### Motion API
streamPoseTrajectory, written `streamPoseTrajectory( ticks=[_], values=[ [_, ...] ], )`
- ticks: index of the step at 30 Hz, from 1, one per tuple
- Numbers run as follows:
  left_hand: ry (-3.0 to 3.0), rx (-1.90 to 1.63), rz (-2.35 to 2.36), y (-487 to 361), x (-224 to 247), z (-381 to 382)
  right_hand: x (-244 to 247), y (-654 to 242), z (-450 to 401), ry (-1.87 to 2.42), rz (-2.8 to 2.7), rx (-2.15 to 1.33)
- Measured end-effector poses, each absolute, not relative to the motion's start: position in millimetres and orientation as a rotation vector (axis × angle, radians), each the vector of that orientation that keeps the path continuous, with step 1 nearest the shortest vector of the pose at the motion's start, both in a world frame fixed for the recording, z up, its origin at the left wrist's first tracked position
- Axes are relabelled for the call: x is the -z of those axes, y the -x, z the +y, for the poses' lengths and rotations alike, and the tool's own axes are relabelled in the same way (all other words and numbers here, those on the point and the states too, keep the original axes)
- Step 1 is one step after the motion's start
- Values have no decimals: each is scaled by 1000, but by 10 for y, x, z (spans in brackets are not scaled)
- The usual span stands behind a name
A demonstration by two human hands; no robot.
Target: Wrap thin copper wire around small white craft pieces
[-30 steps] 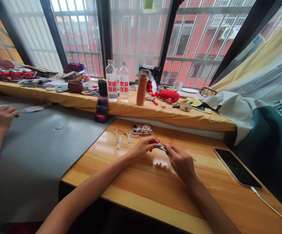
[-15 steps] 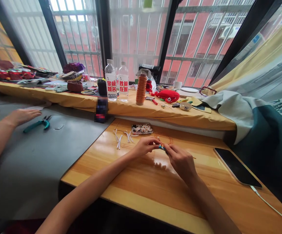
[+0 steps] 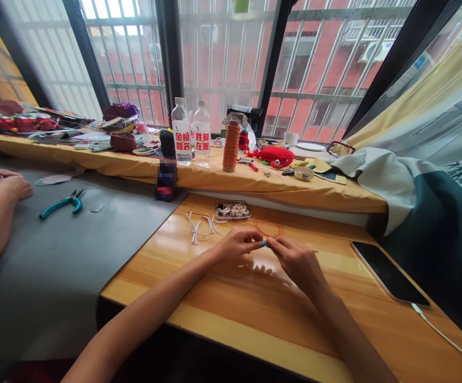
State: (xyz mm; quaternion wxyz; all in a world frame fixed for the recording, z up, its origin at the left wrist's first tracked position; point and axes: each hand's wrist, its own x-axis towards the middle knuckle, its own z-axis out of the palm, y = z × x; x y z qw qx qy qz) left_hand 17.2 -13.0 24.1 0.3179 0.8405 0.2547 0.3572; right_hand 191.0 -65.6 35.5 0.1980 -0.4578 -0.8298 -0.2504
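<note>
Over the wooden table, my left hand [image 3: 237, 242] and my right hand [image 3: 297, 264] meet with thumbs and fingers closed in a pinch. Between the fingertips shows a small blue-and-white piece [image 3: 263, 242], mostly hidden, its kind too small to make out. The tip of a thin light-brown stick [image 3: 315, 251] pokes out beyond my right hand. Thin orange cord [image 3: 277, 229] lies in loops just behind the fingers. Behind my left hand stands a clear box [image 3: 233, 210] of small white and dark pieces. White strips [image 3: 195, 233] lie left of it.
A phone [image 3: 388, 272] with a white cable lies at right. On the cloth-covered ledge stand a cord spool [image 3: 231, 148], two water bottles [image 3: 183, 135] and a red pouch [image 3: 275, 157]. Teal pliers [image 3: 62, 205] rest on the grey table, near another person's hands [image 3: 9, 187].
My fingertips have shifted slightly around the small piece, and its white part now faces up. At left, the other person's hand has drawn back to the left, away from the pliers.
</note>
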Motion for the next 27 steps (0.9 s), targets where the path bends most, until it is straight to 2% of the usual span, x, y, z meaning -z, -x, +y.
streamPoseTrajectory(
  ticks=[9, 20, 27],
  values=[
    [-2243, -973, 735, -220, -169, -108, -374, -1905, -640, 1325, -2268, 628],
    [-1844, -889, 639, -243, -94, -58, -353, -1907, -642, 1316, -2268, 602],
    [-1519, -787, 531, -217, -181, -39, -377, -1932, -658, 1268, -2333, 726]
  ],
)
